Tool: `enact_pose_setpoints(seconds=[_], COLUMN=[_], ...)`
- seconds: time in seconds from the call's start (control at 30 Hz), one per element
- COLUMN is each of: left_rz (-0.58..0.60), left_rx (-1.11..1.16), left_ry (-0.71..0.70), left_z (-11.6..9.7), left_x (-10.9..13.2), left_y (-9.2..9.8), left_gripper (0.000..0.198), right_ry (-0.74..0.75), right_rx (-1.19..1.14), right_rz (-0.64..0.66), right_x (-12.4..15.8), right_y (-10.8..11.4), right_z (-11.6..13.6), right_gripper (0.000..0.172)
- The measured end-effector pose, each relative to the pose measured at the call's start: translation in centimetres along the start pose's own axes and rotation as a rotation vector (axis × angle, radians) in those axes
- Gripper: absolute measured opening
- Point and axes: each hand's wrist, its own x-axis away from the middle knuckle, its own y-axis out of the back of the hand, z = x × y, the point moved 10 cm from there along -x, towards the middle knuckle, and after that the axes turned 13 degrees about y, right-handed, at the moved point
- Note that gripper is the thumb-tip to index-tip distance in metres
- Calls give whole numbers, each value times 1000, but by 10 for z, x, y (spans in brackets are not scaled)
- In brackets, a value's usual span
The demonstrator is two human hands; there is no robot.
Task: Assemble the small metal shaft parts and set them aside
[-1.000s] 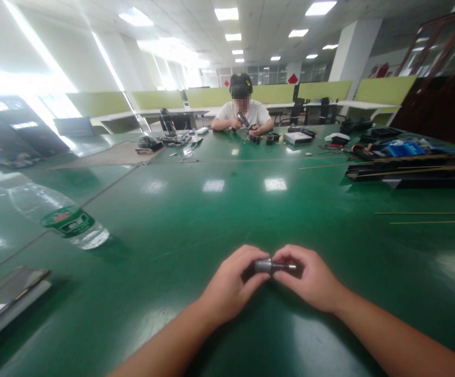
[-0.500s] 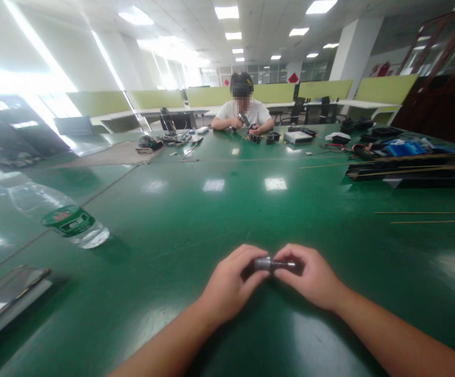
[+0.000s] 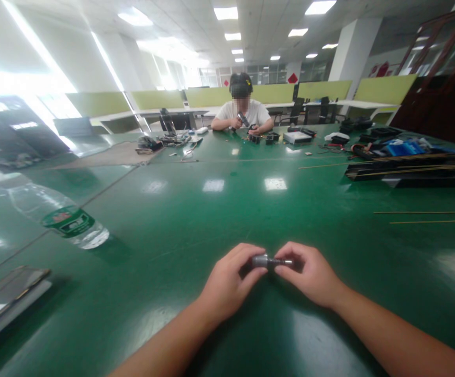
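over green tabletop (image 3: 196,220): left hand (image 3: 230,283) gripping grey metal cylinder (image 3: 259,261) between thumb and fingers; right hand (image 3: 317,277) pinching adjoining slim shaft (image 3: 283,262); cylinder possibly slipping, rolling away, should either fingertip hold be loosening.

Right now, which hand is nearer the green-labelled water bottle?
Left. The left hand is to the right of the green-labelled water bottle and closer to the camera; the right hand is farther right, past the left.

Cylinder (image 3: 259,261) between fingers (image 3: 246,252), bottle (image 3: 68,221) left; person (image 3: 256,111) beyond
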Motion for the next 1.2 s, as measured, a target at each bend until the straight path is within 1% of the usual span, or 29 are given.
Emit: enact_pose_setpoints(seconds=[0.23,0.6,0.9,1.2], left_rz=[-9,-29,-47,-91], left_rx=[-4,5,26,16], left_ry=[11,14,38,27], left_z=[0,0,5,3], left_x=[-1,-2,-4,-5], left_y=[2,4,8,13], left_gripper=[23,24,24,24], right_ry=[-33,-56,-82,-106], right_rx=[-35,-47,-70,-63], right_rz=[-9,-36,-63,-97], right_x=[2,2,3,3], right_y=[0,1,3,7], right_z=[-3,-12,-17,-23], right_gripper=[6,10,13,14])
